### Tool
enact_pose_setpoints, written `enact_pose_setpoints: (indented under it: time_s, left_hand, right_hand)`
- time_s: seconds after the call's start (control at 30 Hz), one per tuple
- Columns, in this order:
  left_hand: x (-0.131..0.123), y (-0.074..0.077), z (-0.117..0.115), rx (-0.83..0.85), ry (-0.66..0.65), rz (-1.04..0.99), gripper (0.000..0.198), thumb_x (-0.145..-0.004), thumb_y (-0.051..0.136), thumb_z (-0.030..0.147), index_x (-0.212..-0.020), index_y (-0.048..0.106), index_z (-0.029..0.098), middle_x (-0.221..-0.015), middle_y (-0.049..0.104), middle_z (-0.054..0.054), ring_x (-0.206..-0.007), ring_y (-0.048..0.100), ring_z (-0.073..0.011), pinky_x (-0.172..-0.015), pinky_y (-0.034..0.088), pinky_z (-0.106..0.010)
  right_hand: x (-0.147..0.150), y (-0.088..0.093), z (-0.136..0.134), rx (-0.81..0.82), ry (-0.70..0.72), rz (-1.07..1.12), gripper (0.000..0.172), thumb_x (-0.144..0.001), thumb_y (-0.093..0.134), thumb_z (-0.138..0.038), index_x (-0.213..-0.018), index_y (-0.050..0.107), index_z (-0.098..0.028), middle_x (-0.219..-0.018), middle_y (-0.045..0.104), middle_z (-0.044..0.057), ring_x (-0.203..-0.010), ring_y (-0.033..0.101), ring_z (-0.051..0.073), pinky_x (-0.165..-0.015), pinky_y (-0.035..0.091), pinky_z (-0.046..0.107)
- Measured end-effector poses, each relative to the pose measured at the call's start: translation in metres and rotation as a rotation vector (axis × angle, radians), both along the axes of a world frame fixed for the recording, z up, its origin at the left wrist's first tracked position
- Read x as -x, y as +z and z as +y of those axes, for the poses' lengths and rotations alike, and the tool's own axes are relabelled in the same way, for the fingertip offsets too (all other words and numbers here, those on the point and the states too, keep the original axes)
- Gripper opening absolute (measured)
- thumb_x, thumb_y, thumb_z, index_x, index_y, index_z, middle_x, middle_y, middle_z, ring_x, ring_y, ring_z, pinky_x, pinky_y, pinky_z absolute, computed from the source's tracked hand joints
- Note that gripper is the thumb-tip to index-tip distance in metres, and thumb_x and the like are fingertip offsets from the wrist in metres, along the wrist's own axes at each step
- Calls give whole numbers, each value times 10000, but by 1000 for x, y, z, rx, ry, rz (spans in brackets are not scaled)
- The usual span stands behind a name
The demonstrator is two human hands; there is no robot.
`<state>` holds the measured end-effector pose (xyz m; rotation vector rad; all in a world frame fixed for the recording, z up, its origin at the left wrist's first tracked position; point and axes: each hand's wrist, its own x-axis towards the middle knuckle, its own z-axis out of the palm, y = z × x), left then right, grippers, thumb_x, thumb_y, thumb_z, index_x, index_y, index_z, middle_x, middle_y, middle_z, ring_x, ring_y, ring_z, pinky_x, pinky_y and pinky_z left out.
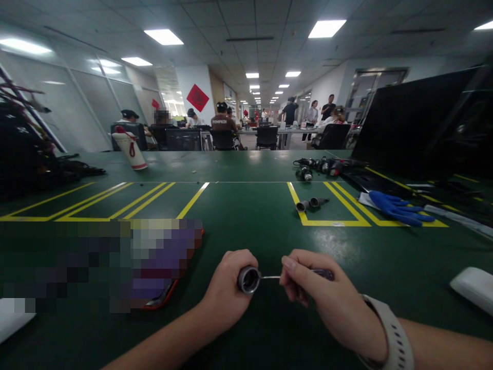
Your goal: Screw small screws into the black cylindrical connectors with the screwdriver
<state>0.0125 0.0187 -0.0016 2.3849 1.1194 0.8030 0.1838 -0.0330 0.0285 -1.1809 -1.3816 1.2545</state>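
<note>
My left hand [230, 282] is wrapped round a dark, hollow cylindrical connector [248, 280], its round opening facing me. From the right, my right hand [318, 288] grips a screwdriver [271, 277] whose thin metal shaft lies level and meets the connector's side. The dark handle end [323, 274] shows behind the fingers; the tip's exact contact is hard to make out. Farther off on the green table lie two similar dark connector parts [310, 204], inside a yellow-taped area.
A blue glove [400, 207] and a dark monitor [416, 118] are to the right. Black cabled parts [323, 167] lie at the back. A white cup [131, 149] stands at the far left, and a partly blurred red-edged object [169, 267] lies nearer. People sit and stand beyond the table.
</note>
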Motion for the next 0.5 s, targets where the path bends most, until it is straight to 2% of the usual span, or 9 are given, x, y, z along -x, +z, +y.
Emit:
enact_pose_setpoints:
  time_s: [0.1,0.33,0.5]
  left_hand:
    - [0,0,0,5,-16,0,147,-649,497,55,-627,450,193,-617,507,30,-615,476,-144,-599,336,-264]
    - [0,2,-1,11,-43,13,160,-626,507,41,-626,457,193,-613,515,29,-614,484,-147,-585,334,-260]
    - [0,0,0,24,-42,-12,151,-642,513,52,-628,456,191,-620,511,28,-617,481,-144,-589,340,-263]
  right_hand:
    - [-1,1,-1,-7,-2,15,365,-838,477,-441,-617,549,-159,-504,479,-29,-471,414,92,-440,308,214]
    - [-4,13,-7,-229,1,-203,367,-868,439,-358,-572,546,-168,-520,478,-25,-520,452,105,-495,350,229]
    - [-4,8,-3,-130,19,-112,363,-859,455,-384,-581,543,-168,-513,485,-25,-500,442,97,-452,324,213]
